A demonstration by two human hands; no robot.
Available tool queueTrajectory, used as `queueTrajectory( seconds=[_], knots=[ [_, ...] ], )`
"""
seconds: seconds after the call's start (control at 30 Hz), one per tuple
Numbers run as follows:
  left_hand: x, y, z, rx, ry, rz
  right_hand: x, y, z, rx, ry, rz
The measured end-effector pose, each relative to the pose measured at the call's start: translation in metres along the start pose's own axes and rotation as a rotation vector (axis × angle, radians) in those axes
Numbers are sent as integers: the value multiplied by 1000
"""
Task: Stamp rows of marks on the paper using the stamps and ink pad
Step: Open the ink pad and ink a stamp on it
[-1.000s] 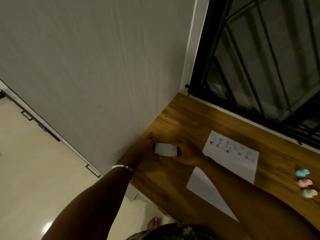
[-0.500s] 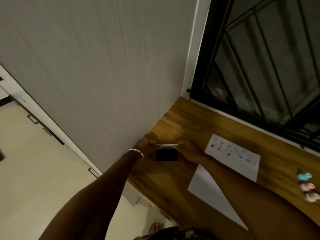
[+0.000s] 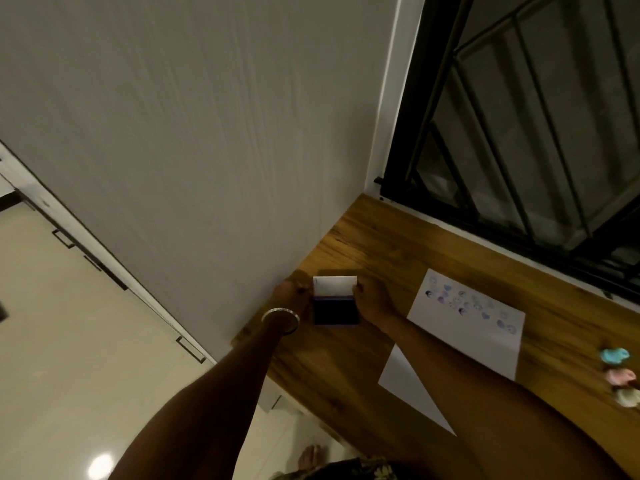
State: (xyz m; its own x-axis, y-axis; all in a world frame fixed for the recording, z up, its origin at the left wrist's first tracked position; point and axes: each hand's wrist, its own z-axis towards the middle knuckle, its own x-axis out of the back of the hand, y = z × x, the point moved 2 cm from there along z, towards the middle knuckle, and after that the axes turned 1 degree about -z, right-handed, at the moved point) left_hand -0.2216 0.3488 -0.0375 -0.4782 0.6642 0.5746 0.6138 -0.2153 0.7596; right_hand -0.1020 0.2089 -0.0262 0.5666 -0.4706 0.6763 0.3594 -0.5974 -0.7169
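— What did the frame catch?

— Both hands worked the ink pad (image 3: 335, 310) at the desk's (image 3: 381, 244) wall end. The left hand (image 3: 290, 295) and right hand (image 3: 373, 302) each pinched a side of its raised white lid (image 3: 334, 285), dark pad exposed.

— And the paper?

— The paper (image 3: 464, 327), already bearing blue marks, lay just right; three stamps (image 3: 620, 375) sat farther right, apparently untouched.

— The risk?

— A slipping lid could snap shut, or inked fingertips might smudge the sheet.

Both hands, left hand (image 3: 289, 294) and right hand (image 3: 375, 301), hold the open ink pad (image 3: 335, 308) at mid-frame on the tabletop (image 3: 374, 244), stamped paper (image 3: 478, 327) just right.
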Motion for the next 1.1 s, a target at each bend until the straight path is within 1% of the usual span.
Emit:
queueTrajectory(
  seconds=[0.17,0.3,0.43,0.57,0.67,0.87,0.93,1.0,1.03,1.1],
  knots=[
    [1,1,3,-16,-3,16,-4,0,0,6,40,50],
    [-2,2,5,-10,41,-63,-5,0,2,-22,39,53],
    [-3,3,6,-78,43,15,-6,0,2,-23,56,39],
    [-1,5,5,-64,37,83,-6,2,3,-19,42,62],
    [-2,4,6,-69,35,70,-5,3,3,-24,41,62],
    [-1,12,8,-122,111,189,5,14,3,-66,36,86],
    [-5,23,11,-136,136,251,16,24,1,-102,64,67],
    [-12,41,10,-147,156,277,33,36,-2,-130,81,-3],
    [-19,51,9,-165,147,266,42,41,-5,-144,80,-50],
    [-38,71,9,-220,67,247,61,53,-11,-162,91,-125]
  ],
)
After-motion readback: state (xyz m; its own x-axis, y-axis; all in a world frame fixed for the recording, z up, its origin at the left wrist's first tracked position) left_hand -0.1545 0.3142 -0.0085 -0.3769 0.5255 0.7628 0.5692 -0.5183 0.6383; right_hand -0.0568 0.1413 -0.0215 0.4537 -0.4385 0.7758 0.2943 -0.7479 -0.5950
